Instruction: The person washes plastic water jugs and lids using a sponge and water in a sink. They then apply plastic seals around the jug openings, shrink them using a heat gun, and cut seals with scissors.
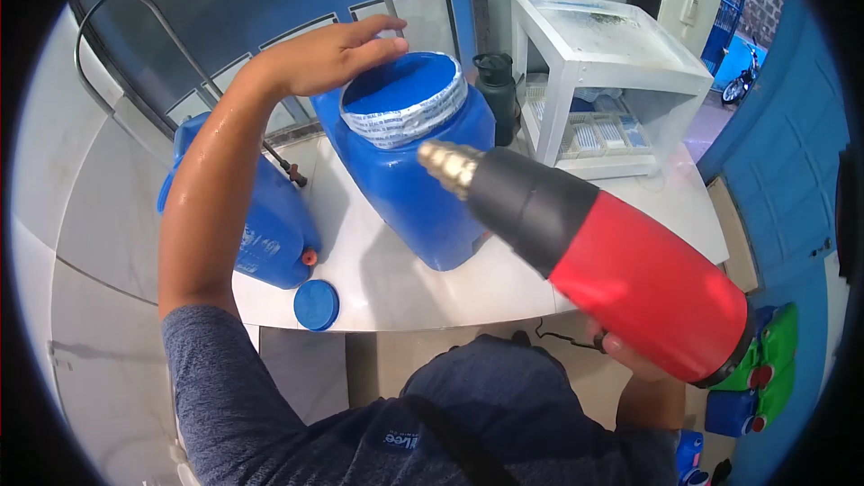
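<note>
A large blue plastic container [418,207] stands on the white counter, tilted in the camera's view. Around its neck sits a wrinkled white seal band [405,121] with printed lettering. My left hand [328,58] reaches to the far left edge of the container's round blue top, fingers stretched out, holding nothing. In my right hand [634,355] is a red and black heat gun [621,261], its handle mostly hidden behind the body. The metal nozzle [447,165] points toward the band's lower right side, apart from it as far as I can see.
Left of the container stands a blue jug [270,225], with a loose blue cap [316,304] near the counter's front edge. A dark green bottle [494,94] and a white shelf unit [576,81] are behind. Green and blue containers [778,360] rest at lower right. A cord [562,337] trails below.
</note>
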Motion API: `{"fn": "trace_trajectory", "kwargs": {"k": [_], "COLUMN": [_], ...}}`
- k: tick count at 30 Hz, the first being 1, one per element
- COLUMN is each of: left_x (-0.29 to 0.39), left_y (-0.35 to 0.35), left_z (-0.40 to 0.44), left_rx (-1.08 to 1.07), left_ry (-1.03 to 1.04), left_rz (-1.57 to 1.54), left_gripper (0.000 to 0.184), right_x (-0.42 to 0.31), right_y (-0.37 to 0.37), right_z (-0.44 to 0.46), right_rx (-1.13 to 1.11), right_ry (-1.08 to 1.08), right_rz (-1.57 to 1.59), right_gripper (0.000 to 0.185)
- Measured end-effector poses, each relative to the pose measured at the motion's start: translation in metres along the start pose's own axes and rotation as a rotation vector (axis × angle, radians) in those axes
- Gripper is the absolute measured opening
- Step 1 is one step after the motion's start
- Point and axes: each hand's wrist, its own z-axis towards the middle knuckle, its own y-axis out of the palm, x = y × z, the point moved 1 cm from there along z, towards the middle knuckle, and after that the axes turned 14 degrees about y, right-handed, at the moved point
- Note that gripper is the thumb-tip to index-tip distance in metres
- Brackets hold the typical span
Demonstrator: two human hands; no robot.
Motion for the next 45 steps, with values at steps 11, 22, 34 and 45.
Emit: {"fn": "trace_trajectory", "kwargs": {"k": [11,22,34,45], "left_x": [0.011,0.010,0.009,0.001], "left_y": [0.009,0.008,0.009,0.004], "left_z": [0.012,0.010,0.009,0.003], "left_rx": [0.049,0.099,0.089,0.019], "left_ry": [0.155,0.238,0.191,0.044], "left_rz": [-0.205,-0.187,-0.091,0.066], "left_gripper": [0.066,0.061,0.061,0.059], "right_x": [-0.003,-0.032,-0.017,0.014], "right_y": [0.030,0.004,0.019,0.018], "right_z": [-0.004,0.007,-0.002,-0.014], "right_rx": [0.254,0.074,0.086,0.213], "right_ry": [0.294,0.217,0.235,0.194], "right_rz": [0.499,0.291,0.212,0.129], "right_gripper": [0.026,0.031,0.038,0.033]}}
